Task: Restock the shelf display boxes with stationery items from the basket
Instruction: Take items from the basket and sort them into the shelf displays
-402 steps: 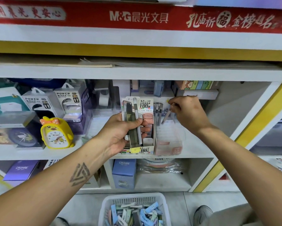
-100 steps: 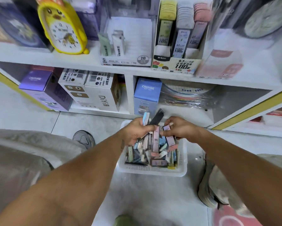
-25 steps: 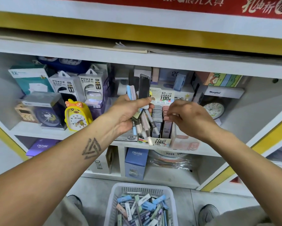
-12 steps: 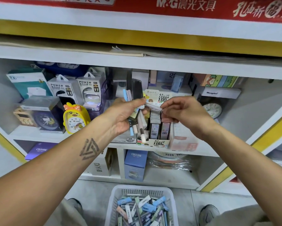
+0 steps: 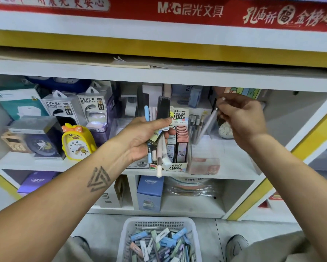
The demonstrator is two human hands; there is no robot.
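The right hand [image 5: 242,118] pinches the top end of a pale, slim pen [image 5: 206,125] between thumb and fingers [image 5: 222,100]. From that pinch the pen's long axis slants down and to the left, its lower tip inside the clear display box [image 5: 204,148] that stands on the shelf [image 5: 234,167] directly below the fingers. Other pens already stand upright in that box, just left of the tip. I judge the coming move to be a lowering along that slant, so the pen drops in beside them; the right hand is much the nearer one.

To the left of these fingers, the left hand [image 5: 145,137] grips a bundle of pens and flat packs [image 5: 159,129], fingers curled round them, long axes nearly upright, lower ends hanging below the palm in front of the lead refill box [image 5: 176,165]. Further down, on the floor, the white basket [image 5: 126,235] holds more stock. A yellow duck clock [image 5: 77,142] stands well to the left on the shelf.
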